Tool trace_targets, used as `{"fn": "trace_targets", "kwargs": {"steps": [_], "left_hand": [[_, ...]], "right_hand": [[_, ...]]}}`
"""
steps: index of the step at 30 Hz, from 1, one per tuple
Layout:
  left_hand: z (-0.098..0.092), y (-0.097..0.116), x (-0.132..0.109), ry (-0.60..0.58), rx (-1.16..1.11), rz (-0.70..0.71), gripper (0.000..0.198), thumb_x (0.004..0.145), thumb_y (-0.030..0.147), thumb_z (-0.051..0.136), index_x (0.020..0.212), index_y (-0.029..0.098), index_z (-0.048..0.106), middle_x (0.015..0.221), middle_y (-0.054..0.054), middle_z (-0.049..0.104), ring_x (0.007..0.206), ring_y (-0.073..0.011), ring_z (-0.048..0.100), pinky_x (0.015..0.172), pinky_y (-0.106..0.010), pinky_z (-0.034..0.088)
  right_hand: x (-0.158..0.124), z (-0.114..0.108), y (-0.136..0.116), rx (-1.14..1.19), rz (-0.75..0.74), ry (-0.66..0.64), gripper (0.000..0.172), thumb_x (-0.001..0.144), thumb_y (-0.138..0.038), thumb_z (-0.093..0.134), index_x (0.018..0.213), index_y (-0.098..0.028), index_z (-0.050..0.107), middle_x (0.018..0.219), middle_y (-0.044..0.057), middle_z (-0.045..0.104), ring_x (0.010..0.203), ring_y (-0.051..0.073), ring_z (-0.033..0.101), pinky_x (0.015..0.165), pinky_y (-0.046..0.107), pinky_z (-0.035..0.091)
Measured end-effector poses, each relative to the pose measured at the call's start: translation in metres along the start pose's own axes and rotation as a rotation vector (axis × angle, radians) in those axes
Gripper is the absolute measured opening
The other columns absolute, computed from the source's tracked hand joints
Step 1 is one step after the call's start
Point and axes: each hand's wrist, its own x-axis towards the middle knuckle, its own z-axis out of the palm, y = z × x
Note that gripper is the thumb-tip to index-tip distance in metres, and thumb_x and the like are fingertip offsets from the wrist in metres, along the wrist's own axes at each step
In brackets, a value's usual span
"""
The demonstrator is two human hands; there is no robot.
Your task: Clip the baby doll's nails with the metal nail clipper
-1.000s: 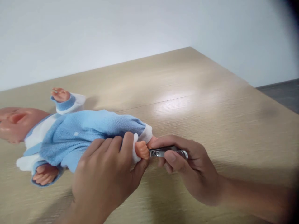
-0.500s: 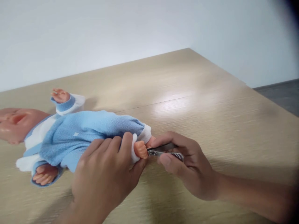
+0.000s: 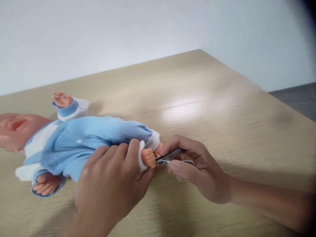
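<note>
A baby doll [image 3: 81, 135] in a blue and white fleece suit lies on its back, head to the left and feet to the right. My left hand [image 3: 111, 181] is wrapped round the doll's nearer leg, thumb under its foot [image 3: 148, 158]. Between the thumb and fingers of my right hand [image 3: 197, 168] is a metal nail clipper [image 3: 170, 158] with its lever raised at an angle. The clipper's jaws are at the toes of that foot; whether a toe sits between them I cannot tell. Beside my right fingertips is the doll's other foot [image 3: 158, 149], partly hidden.
The doll rests on a light wooden table [image 3: 222, 131] with a thin seam across it. A pale wall [image 3: 123, 33] stands behind the table. Past the table's right edge shows dark grey floor [image 3: 298, 98].
My right hand has shifted slightly, and the clipper has turned a little in its fingers. The left hand keeps its hold on the doll's leg.
</note>
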Motion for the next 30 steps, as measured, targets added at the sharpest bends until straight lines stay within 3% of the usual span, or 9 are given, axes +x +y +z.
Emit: {"fn": "trace_targets", "kwargs": {"steps": [8, 17, 25, 30], "left_hand": [[0.0004, 0.0000, 0.0008, 0.009, 0.002, 0.008, 0.032, 0.094, 0.045, 0.048, 0.071, 0.022, 0.050, 0.054, 0.001, 0.053, 0.051, -0.0220, 0.056, 0.059, -0.036, 0.031], [0.0010, -0.0007, 0.0012, -0.002, 0.001, 0.007, 0.031, 0.093, 0.045, 0.048, 0.071, 0.023, 0.049, 0.055, 0.001, 0.054, 0.051, -0.0225, 0.056, 0.059, -0.036, 0.031], [0.0011, -0.0006, 0.0016, 0.017, 0.002, 0.014, 0.026, 0.091, 0.041, 0.052, 0.072, 0.023, 0.050, 0.054, 0.002, 0.053, 0.052, -0.0215, 0.057, 0.060, -0.036, 0.032], [0.0026, -0.0009, 0.0007, 0.055, 0.000, 0.007, 0.029, 0.092, 0.043, 0.048, 0.070, 0.023, 0.049, 0.053, 0.002, 0.052, 0.049, -0.0218, 0.054, 0.059, -0.036, 0.031]], "right_hand": [[-0.0011, -0.0058, 0.0033, 0.055, 0.107, -0.057, 0.012, 0.093, -0.027, 0.061, 0.100, -0.017, 0.058, 0.066, -0.005, 0.051, 0.048, 0.006, 0.044, 0.044, 0.019, 0.039], [0.0019, -0.0043, 0.0003, 0.088, 0.138, -0.037, 0.012, 0.090, -0.026, 0.062, 0.092, -0.015, 0.058, 0.068, -0.003, 0.055, 0.048, 0.006, 0.046, 0.045, 0.018, 0.037], [0.0028, -0.0087, 0.0049, 0.113, 0.106, -0.113, 0.019, 0.098, -0.033, 0.059, 0.097, -0.014, 0.060, 0.070, -0.002, 0.058, 0.046, 0.006, 0.049, 0.044, 0.018, 0.041], [-0.0011, -0.0075, 0.0062, 0.051, 0.075, -0.080, 0.021, 0.102, -0.036, 0.056, 0.104, -0.016, 0.060, 0.074, -0.002, 0.057, 0.048, 0.005, 0.049, 0.045, 0.016, 0.038]]}}
